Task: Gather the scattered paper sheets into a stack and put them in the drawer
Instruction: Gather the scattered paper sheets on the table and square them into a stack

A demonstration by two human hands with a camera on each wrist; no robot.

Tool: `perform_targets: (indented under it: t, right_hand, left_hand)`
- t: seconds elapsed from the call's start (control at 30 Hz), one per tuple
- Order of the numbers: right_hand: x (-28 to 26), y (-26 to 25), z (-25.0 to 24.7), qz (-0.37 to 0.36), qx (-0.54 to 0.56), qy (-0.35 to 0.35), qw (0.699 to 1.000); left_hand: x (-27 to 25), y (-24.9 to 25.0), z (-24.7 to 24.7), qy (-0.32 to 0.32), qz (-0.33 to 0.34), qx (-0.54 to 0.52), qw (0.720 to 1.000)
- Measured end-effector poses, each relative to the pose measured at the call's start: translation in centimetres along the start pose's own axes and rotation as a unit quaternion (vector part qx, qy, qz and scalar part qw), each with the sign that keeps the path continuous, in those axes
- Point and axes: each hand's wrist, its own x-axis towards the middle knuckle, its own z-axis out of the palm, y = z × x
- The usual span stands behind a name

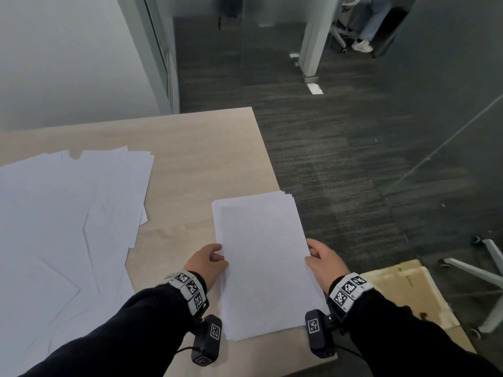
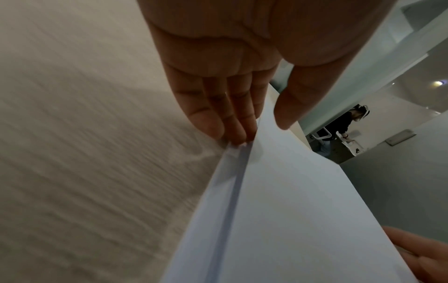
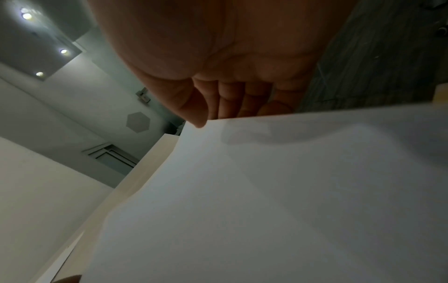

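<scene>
Paper stack [image 1: 261, 257] — left hand [image 1: 208, 261], right hand [image 1: 324, 258] gripping.

No words, brands or numbers can be read anywhere. The wristbands [image 1: 187, 287] carry only black-and-white square marker patterns.

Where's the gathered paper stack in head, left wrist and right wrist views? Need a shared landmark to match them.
Head: paper stack lower centre, between left hand and right hand.
Left wrist: lower right, its edge at the fingertips.
Right wrist: fills the lower right, below the thumb.
Shared landmark: the light wooden table, visible under or beside the stack in all three.
</scene>
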Motion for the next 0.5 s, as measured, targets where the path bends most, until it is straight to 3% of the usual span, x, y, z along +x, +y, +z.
perform_targets:
  t: [0.27, 0.37, 0.5]
  right_hand:
    - [1.4, 0.6, 0.3, -0.013, 0.001, -0.001, 1.000]
    - [2.0, 1.4, 0.5, 0.019, -0.007, 0.013, 1.000]
    - [2.2, 0.9, 1.4, 0.053, 0.034, -0.032, 0.997]
  left_hand:
    - [-0.4, -0.5, -0.6, 0.019, 0.028, -0.042, 0.999]
    - [-0.4, -0.8, -0.5, 0.056, 0.022, -0.008, 0.998]
    - [-1.2, -0.4, 0.4, 0.039, -0.001, -0.048, 0.998]
